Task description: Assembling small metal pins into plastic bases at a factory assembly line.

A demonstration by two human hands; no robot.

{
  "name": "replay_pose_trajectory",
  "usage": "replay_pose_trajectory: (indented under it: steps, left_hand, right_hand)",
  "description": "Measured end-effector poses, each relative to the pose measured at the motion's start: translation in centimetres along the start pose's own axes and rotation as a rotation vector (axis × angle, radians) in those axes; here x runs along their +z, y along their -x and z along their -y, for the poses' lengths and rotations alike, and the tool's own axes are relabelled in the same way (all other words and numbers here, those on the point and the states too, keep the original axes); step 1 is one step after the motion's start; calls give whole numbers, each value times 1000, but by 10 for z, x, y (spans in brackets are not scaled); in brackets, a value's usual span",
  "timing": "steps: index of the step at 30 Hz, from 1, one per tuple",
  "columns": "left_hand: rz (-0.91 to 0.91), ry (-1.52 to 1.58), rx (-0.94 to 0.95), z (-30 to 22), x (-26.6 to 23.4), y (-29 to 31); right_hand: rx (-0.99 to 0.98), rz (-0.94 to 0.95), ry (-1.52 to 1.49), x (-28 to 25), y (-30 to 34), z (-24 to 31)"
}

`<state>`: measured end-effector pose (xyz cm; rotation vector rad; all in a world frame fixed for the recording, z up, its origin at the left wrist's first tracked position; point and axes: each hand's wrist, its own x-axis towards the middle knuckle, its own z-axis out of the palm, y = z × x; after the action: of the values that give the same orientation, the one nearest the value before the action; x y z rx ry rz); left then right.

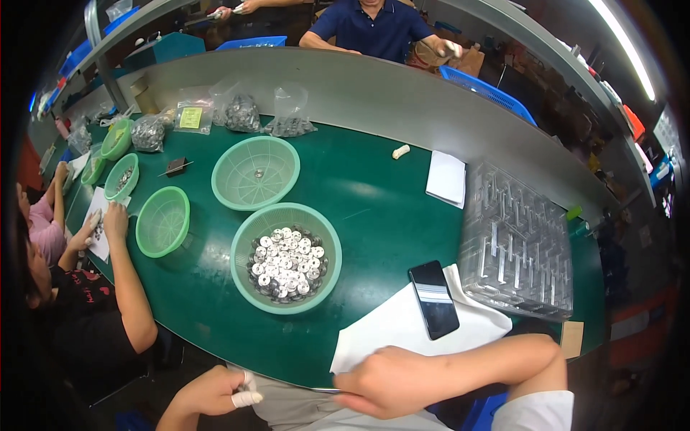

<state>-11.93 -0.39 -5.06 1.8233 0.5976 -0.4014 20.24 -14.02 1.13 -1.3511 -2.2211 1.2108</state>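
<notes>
My left hand (215,391) is low, off the table's front edge, with white wraps on two fingers; these are slightly apart and nothing shows between them. Above my lap at the table edge is my right hand (388,381), bent loosely with thumb and finger apart and no object visible in it. It is beside a white sheet (374,334), on which a black phone (433,299) lies. Farther off, a green basket (241,287) holds many small round silvery metal parts (284,262). Behind it, another green basket (223,169) has one small part inside.
A stack of clear plastic trays (517,244) stands at the right, by a white paper pad (447,178). Left are a smaller green basket (163,223) and bagged parts (241,113). Co-workers sit at the left (86,323) and beyond the grey partition (345,86).
</notes>
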Motion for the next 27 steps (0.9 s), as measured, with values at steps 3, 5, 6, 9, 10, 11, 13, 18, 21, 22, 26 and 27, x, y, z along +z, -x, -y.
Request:
replay_pose_trajectory:
  steps: [3, 5, 6, 9, 10, 11, 13, 18, 21, 22, 26, 27]
  left_hand:
    - [-212, 385, 164, -12, 3, -11]
    - [-360, 426, 197, -9, 13, -16]
    - [-437, 577, 152, -10, 19, -14]
    - [-590, 544, -156, -66, 13, 4]
    - [-594, 579, -90, -59, 9, 5]
    - [-599, 614, -22, -54, 5, 5]
    - [-778, 530, 86, -69, 5, -8]
    - [-968, 404, 122, -36, -44, -24]
    - [-1024, 319, 133, -43, -94, -50]
    - [-1014, 312, 177, -44, -112, -61]
    - [-1103, 270, 159, -56, -194, -113]
    - [-1136, 231, 120, -63, -216, -121]
  right_hand:
    - [-161, -97, -203, 1, -46, 17]
    - [-251, -85, -271, -4, -68, 41]
    - [-278, -42, -277, -6, -76, 49]
    - [-481, -108, -227, 0, -97, 61]
    - [-498, -102, -225, 0, -100, 61]
    - [-514, -202, -224, 0, -103, 60]
    - [-550, -289, -238, -7, -105, 57]
    - [-539, -134, -140, -29, -110, 52]
    - [-503, -46, -100, -48, -110, 43]
    - [-511, -42, -104, -51, -110, 40]
    - [-475, -191, -135, -66, -108, 30]
    - [-458, -219, -133, -71, -106, 29]
